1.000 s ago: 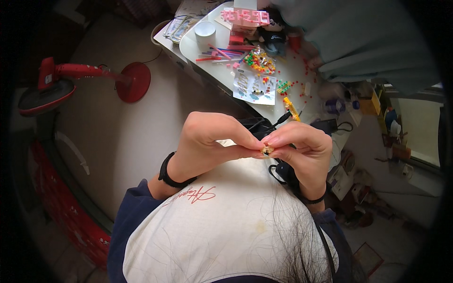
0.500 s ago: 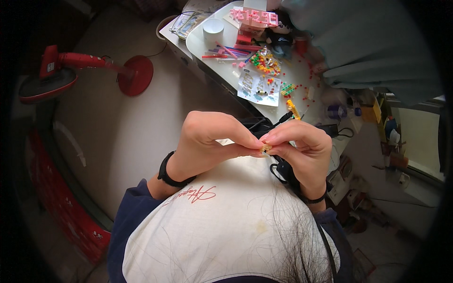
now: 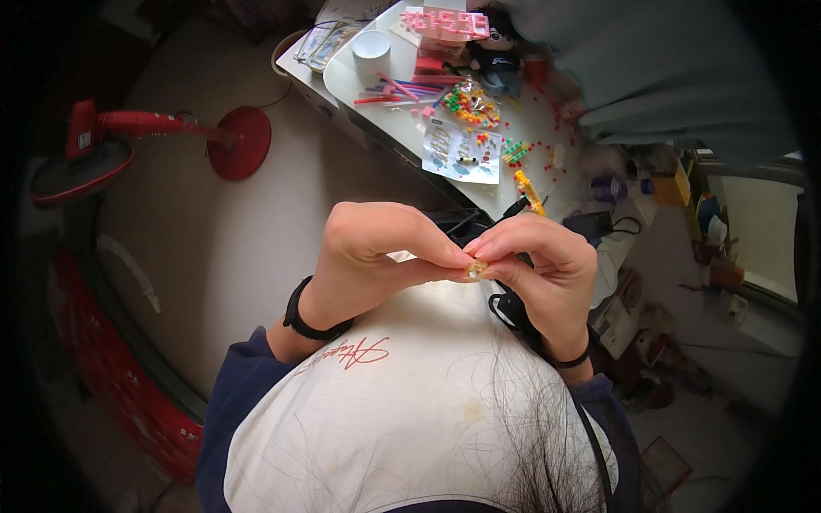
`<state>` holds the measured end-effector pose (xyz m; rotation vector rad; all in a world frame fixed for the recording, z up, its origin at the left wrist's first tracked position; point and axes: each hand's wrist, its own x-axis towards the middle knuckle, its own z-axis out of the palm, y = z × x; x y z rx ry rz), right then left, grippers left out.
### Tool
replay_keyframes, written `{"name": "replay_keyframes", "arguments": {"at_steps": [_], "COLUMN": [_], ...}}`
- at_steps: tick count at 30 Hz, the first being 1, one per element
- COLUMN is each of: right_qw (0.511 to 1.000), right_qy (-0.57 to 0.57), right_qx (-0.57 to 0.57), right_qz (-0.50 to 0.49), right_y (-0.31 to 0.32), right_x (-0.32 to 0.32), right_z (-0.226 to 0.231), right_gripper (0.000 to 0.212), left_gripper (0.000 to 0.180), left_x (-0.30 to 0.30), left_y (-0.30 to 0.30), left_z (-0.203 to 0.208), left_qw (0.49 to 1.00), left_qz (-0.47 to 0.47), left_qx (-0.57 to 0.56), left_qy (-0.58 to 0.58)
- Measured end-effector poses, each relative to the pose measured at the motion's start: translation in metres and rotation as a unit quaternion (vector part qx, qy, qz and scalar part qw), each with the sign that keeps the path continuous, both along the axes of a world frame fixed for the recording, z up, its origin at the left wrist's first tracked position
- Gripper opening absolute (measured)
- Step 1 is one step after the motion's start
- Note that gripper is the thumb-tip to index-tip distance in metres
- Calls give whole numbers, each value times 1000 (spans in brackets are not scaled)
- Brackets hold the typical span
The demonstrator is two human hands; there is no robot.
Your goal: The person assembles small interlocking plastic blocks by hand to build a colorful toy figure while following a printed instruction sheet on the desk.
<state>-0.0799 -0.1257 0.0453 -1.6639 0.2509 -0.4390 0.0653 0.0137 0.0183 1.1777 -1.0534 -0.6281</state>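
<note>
In front of my chest, both hands meet fingertip to fingertip. My left hand (image 3: pixel 372 244) pinches with thumb and forefinger, and my right hand (image 3: pixel 547 269) pinches from the other side. Between the fingertips is a tiny pale yellow and whitish piece (image 3: pixel 475 269), mostly covered; its exact kind is too small to make out. Beyond my right hand, a yellow-orange stick of small joined pieces (image 3: pixel 528 191) lies at the table's near edge. A printed instruction sheet (image 3: pixel 462 152) is farther off, with a green and yellow piece (image 3: pixel 516 152) beside it.
On the white table (image 3: pixel 513 201) are a bag of colourful beads (image 3: pixel 472 104), scattered red beads, coloured sticks (image 3: pixel 410 90), a white cup (image 3: pixel 371 53), a pink block model (image 3: pixel 445 24) and a doll (image 3: pixel 496 64). A red fan (image 3: pixel 244 144) stands on the floor at left. A curtain (image 3: pixel 667 85) hangs at right.
The view has shifted slightly, so the table sits a little farther left. My hands keep their pinch, and the small piece between them appears slightly turned, showing a whiter spot.
</note>
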Motion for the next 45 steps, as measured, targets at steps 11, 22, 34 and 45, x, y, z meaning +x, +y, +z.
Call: {"name": "replay_keyframes", "arguments": {"at_steps": [11,22,34,45], "right_qw": [998,996,994,997], "right_qy": [36,61,-48,-41], "right_qx": [-53,-64,22,37], "right_qz": [4,-15,-101,-51], "right_y": [3,6,11,7], "right_x": [-7,-19,-30,-24], "right_z": [-1,-6,-6,-2], "right_gripper": [14,12,19,18], "left_gripper": [17,17,24,22], "left_x": [-5,-13,-19,-17], "left_y": [6,6,-2,0], "left_z": [-2,0,10,6], "left_qw": [999,996,998,998], "left_qz": [0,-14,-11,-28], "left_qx": [40,64,50,31], "left_qy": [-22,-53,27,51]}}
